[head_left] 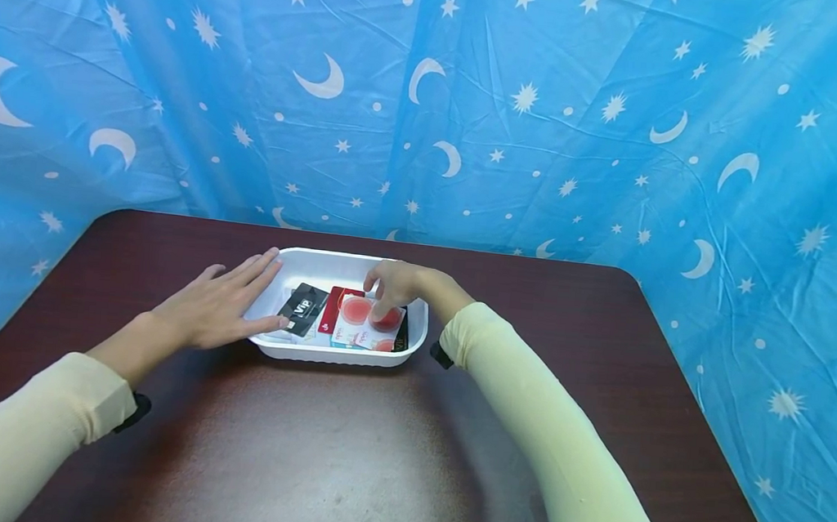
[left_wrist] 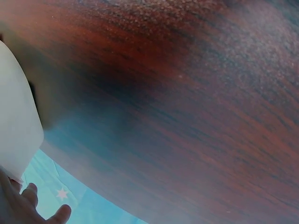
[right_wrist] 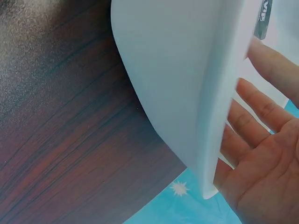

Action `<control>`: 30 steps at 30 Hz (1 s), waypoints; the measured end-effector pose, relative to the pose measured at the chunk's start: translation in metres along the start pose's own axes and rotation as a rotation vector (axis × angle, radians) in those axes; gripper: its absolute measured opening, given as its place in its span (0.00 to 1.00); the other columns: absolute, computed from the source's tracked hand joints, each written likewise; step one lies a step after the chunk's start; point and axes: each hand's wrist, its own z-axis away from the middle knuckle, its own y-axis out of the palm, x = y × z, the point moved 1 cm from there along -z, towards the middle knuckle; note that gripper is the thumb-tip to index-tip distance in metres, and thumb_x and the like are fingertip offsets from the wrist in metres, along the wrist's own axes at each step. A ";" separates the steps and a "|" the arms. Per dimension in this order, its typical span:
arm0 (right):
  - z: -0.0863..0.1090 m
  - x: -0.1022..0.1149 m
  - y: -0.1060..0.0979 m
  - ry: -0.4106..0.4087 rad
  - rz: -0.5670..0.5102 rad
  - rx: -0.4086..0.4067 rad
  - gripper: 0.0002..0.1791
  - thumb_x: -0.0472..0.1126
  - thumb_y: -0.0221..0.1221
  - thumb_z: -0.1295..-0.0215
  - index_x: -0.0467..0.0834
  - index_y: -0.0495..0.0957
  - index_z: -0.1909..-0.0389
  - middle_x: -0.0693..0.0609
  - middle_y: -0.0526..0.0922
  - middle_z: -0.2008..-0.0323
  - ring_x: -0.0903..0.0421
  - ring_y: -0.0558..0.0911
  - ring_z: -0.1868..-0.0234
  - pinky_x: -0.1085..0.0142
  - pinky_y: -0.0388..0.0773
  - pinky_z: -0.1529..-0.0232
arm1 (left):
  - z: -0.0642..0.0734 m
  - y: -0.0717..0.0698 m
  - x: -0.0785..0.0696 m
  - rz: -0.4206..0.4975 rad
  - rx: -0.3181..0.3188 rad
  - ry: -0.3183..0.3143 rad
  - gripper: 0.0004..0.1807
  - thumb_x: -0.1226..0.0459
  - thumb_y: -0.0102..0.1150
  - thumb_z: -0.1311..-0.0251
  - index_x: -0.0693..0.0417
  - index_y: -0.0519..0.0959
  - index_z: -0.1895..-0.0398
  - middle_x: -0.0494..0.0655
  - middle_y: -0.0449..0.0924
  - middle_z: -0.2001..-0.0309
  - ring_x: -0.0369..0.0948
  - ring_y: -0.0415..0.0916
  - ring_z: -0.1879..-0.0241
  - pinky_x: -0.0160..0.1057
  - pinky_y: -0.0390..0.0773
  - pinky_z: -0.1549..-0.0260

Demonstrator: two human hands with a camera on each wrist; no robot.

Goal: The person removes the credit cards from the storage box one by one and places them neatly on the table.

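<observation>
A white plastic tray stands on the dark table and holds several flat cards. Among them are a black VIP card at the left, a red card in the middle and a white card with red circles at the right. My left hand lies over the tray's left rim with its fingers extended. My right hand reaches down over the right side of the tray, close above the cards. In the right wrist view, a gap shows between its thumb and forefinger; the tray wall partly hides the fingertips.
The brown wooden table has rounded far corners. Behind it and along its right side hangs a blue curtain with white moons and stars. At the tray's right end, a dark edge of a card shows under the others.
</observation>
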 end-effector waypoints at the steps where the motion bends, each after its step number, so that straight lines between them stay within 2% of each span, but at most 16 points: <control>1: 0.000 0.000 0.001 -0.001 -0.007 0.005 0.30 0.41 0.68 0.39 0.43 0.72 0.36 0.45 0.78 0.43 0.52 0.77 0.45 0.62 0.78 0.47 | 0.000 0.000 0.000 0.000 -0.001 0.000 0.54 0.32 0.46 0.37 0.61 0.48 0.21 0.63 0.43 0.22 0.62 0.47 0.25 0.72 0.53 0.36; 5: 0.003 0.003 0.002 -0.020 -0.025 0.022 0.31 0.40 0.69 0.40 0.43 0.72 0.36 0.44 0.77 0.44 0.51 0.77 0.46 0.62 0.80 0.50 | 0.000 0.000 -0.001 0.005 0.000 -0.002 0.54 0.32 0.46 0.37 0.61 0.48 0.21 0.63 0.44 0.22 0.62 0.47 0.25 0.73 0.53 0.36; 14: 0.003 0.009 0.004 -0.066 0.040 0.030 0.30 0.40 0.68 0.39 0.42 0.73 0.36 0.47 0.79 0.48 0.54 0.77 0.49 0.66 0.79 0.51 | 0.000 -0.001 -0.001 0.006 0.008 -0.006 0.54 0.32 0.46 0.36 0.61 0.47 0.21 0.63 0.43 0.22 0.62 0.47 0.25 0.72 0.53 0.36; 24: 0.001 0.007 0.004 -0.114 0.046 0.056 0.26 0.35 0.64 0.37 0.39 0.74 0.38 0.44 0.80 0.49 0.53 0.78 0.50 0.66 0.79 0.51 | 0.000 0.000 0.000 0.015 0.011 -0.010 0.54 0.33 0.45 0.37 0.60 0.46 0.21 0.62 0.42 0.21 0.62 0.46 0.25 0.72 0.53 0.36; 28: -0.002 0.005 0.001 -0.118 -0.003 0.090 0.25 0.32 0.61 0.36 0.38 0.73 0.37 0.43 0.79 0.50 0.51 0.77 0.54 0.63 0.80 0.51 | 0.000 0.000 0.000 0.014 0.015 -0.014 0.54 0.33 0.45 0.36 0.61 0.45 0.21 0.62 0.42 0.21 0.62 0.46 0.25 0.73 0.52 0.36; 30: -0.004 0.004 0.000 -0.088 -0.045 0.112 0.25 0.31 0.59 0.35 0.39 0.72 0.37 0.43 0.78 0.50 0.50 0.77 0.54 0.59 0.80 0.49 | -0.001 0.000 -0.001 0.015 0.014 -0.013 0.54 0.33 0.46 0.36 0.61 0.46 0.21 0.62 0.42 0.21 0.62 0.46 0.25 0.73 0.52 0.36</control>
